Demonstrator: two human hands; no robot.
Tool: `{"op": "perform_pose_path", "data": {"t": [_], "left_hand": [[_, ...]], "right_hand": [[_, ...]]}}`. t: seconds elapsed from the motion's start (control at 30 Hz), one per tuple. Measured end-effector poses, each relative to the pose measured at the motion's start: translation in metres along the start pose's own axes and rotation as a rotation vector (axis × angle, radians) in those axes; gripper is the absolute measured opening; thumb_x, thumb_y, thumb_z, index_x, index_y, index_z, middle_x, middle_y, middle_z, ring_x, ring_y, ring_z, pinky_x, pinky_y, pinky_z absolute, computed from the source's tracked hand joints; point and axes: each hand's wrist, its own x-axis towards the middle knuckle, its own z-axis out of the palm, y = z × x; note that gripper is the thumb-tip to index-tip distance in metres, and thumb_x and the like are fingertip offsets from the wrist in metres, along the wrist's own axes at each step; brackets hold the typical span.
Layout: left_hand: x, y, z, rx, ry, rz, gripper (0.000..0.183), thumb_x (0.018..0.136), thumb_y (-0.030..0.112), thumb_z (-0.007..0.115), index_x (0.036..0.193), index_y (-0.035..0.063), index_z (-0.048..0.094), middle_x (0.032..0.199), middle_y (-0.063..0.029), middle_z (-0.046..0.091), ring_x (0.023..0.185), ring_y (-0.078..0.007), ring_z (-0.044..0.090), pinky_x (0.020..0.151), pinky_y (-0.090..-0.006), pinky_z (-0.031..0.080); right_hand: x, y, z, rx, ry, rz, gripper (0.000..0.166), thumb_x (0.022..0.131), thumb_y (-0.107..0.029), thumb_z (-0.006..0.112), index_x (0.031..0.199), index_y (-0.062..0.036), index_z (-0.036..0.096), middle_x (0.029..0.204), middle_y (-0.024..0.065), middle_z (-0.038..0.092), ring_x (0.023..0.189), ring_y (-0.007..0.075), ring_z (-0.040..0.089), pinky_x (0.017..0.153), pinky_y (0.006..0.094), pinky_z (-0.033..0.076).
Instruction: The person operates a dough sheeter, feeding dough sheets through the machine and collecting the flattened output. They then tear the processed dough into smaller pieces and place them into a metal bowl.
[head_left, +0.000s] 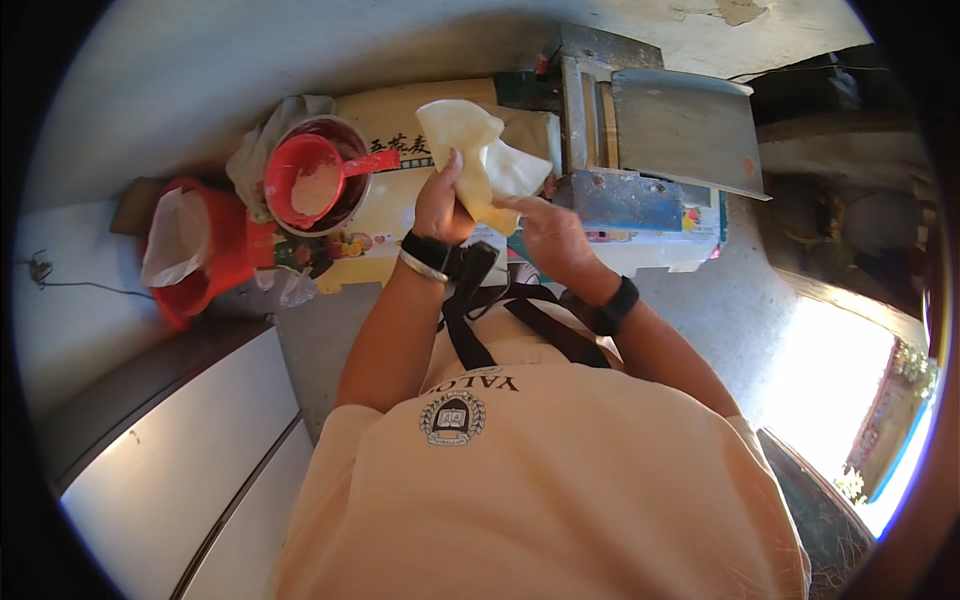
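A pale, thin, floppy sheet that looks like dough hangs folded in my left hand. The thumb lies on its near face, and the fingers are partly hidden behind it. My right hand is slightly blurred at the sheet's lower right edge, its index finger reaching onto the sheet. Whether those fingers pinch it is unclear. To the right of the sheet stands a metal roller machine, apparently a dough sheeter, with a broad sloping metal plate.
Left of my hands, a red plastic dipper with pale flour-like powder rests in a round tub. Farther left are a red bucket and a white plastic bag. A white cabinet is at lower left.
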Motion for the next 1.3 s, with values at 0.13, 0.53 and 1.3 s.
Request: {"op": "perform_pose_path", "data": {"t": [0.13, 0.53, 1.3], "left_hand": [[-0.029, -0.013, 0.002, 0.264, -0.049, 0.071, 0.035, 0.090, 0.020, 0.047, 0.121, 0.0047, 0.041, 0.114, -0.0063, 0.052, 0.103, -0.0201, 0.051, 0.090, -0.0357, 0.039], [-0.042, -0.009, 0.014, 0.319, -0.177, -0.017, 0.051, 0.083, 0.014, 0.054, 0.128, 0.0109, 0.030, 0.119, -0.0053, 0.045, 0.108, -0.0195, 0.045, 0.089, -0.0416, 0.038], [-0.018, 0.102, 0.030, 0.728, -0.297, 0.394, 0.020, 0.075, 0.006, 0.067, 0.092, 0.0035, 0.058, 0.088, -0.0031, 0.061, 0.078, -0.0084, 0.055, 0.068, -0.0219, 0.045]], "right_hand": [[0.008, 0.013, -0.001, 0.351, 0.324, 0.128, 0.035, 0.079, -0.015, 0.060, 0.107, 0.0044, 0.053, 0.096, 0.0163, 0.059, 0.088, 0.0260, 0.060, 0.077, 0.0312, 0.047], [0.024, 0.012, -0.003, 0.590, 0.350, 0.141, 0.027, 0.080, -0.014, 0.057, 0.101, 0.0021, 0.055, 0.086, 0.0112, 0.060, 0.079, 0.0163, 0.056, 0.073, 0.0272, 0.044], [0.068, -0.087, -0.013, 0.541, 0.157, 0.162, 0.021, 0.080, -0.016, 0.063, 0.090, 0.0023, 0.062, 0.081, 0.0018, 0.062, 0.070, 0.0067, 0.053, 0.063, 0.0220, 0.044]]}}
